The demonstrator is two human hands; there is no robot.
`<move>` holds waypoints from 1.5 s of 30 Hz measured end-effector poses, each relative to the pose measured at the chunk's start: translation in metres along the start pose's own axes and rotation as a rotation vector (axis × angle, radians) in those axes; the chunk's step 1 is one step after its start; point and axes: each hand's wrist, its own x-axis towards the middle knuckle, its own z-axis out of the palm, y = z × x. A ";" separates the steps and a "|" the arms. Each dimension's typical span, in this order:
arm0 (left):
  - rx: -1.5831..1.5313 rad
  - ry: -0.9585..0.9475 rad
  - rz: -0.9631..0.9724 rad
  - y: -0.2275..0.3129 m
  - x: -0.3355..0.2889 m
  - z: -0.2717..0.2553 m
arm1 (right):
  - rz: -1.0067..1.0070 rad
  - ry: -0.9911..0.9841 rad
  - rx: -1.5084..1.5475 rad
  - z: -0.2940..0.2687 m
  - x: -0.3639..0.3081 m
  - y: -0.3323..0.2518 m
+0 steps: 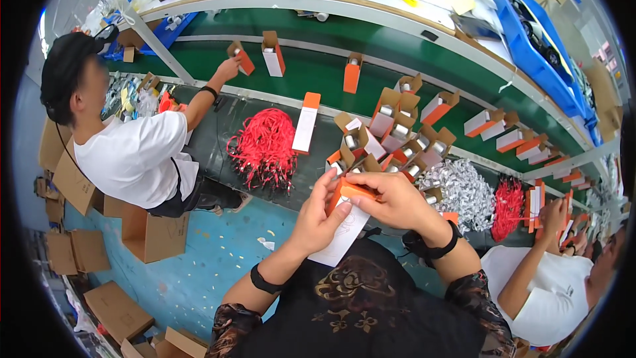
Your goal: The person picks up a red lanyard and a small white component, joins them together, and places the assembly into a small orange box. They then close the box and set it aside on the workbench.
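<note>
In front of my chest I hold a slim orange and white carton (341, 237), its white printed face toward me. My left hand (319, 217) grips the carton's left side, thumb on the white face. My right hand (397, 204) pinches the orange flap at its upper end. Whether anything is inside the carton cannot be seen. Just beyond my hands, several open cartons (386, 116) stand crowded together with silvery-white cylindrical items in them. One closed carton (305, 126) lies to the left of that group, beside a heap of red and black cords (264, 149).
A green conveyor belt (311, 69) carries more cartons. Silver packets (457, 192) and red cords (507, 205) lie to the right. A shelf (371, 10) overhangs the belt. One co-worker (136, 152) touches a carton at left; another (543, 285) works at right. Cardboard boxes (156, 232) stand on the floor.
</note>
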 end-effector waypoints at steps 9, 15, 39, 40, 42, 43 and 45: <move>0.022 -0.052 0.049 0.008 -0.001 0.019 | -0.123 -0.028 0.103 -0.019 -0.020 0.019; 0.153 -0.063 0.076 0.007 -0.002 0.012 | -0.107 -0.079 0.156 -0.019 -0.023 0.021; 0.479 0.397 -0.082 -0.073 -0.017 -0.185 | 0.428 0.374 0.486 0.087 -0.015 0.093; 0.900 0.485 -0.095 -0.080 0.002 -0.213 | 0.489 0.327 0.441 0.090 -0.028 0.102; 1.129 0.628 -0.177 -0.102 0.040 -0.261 | 0.565 0.297 0.341 0.101 -0.049 0.102; 1.196 0.672 -0.231 -0.122 0.053 -0.287 | 0.586 0.306 0.341 0.106 -0.059 0.096; 1.329 0.705 -0.276 -0.146 0.082 -0.324 | 0.619 0.192 -0.067 0.112 -0.078 0.090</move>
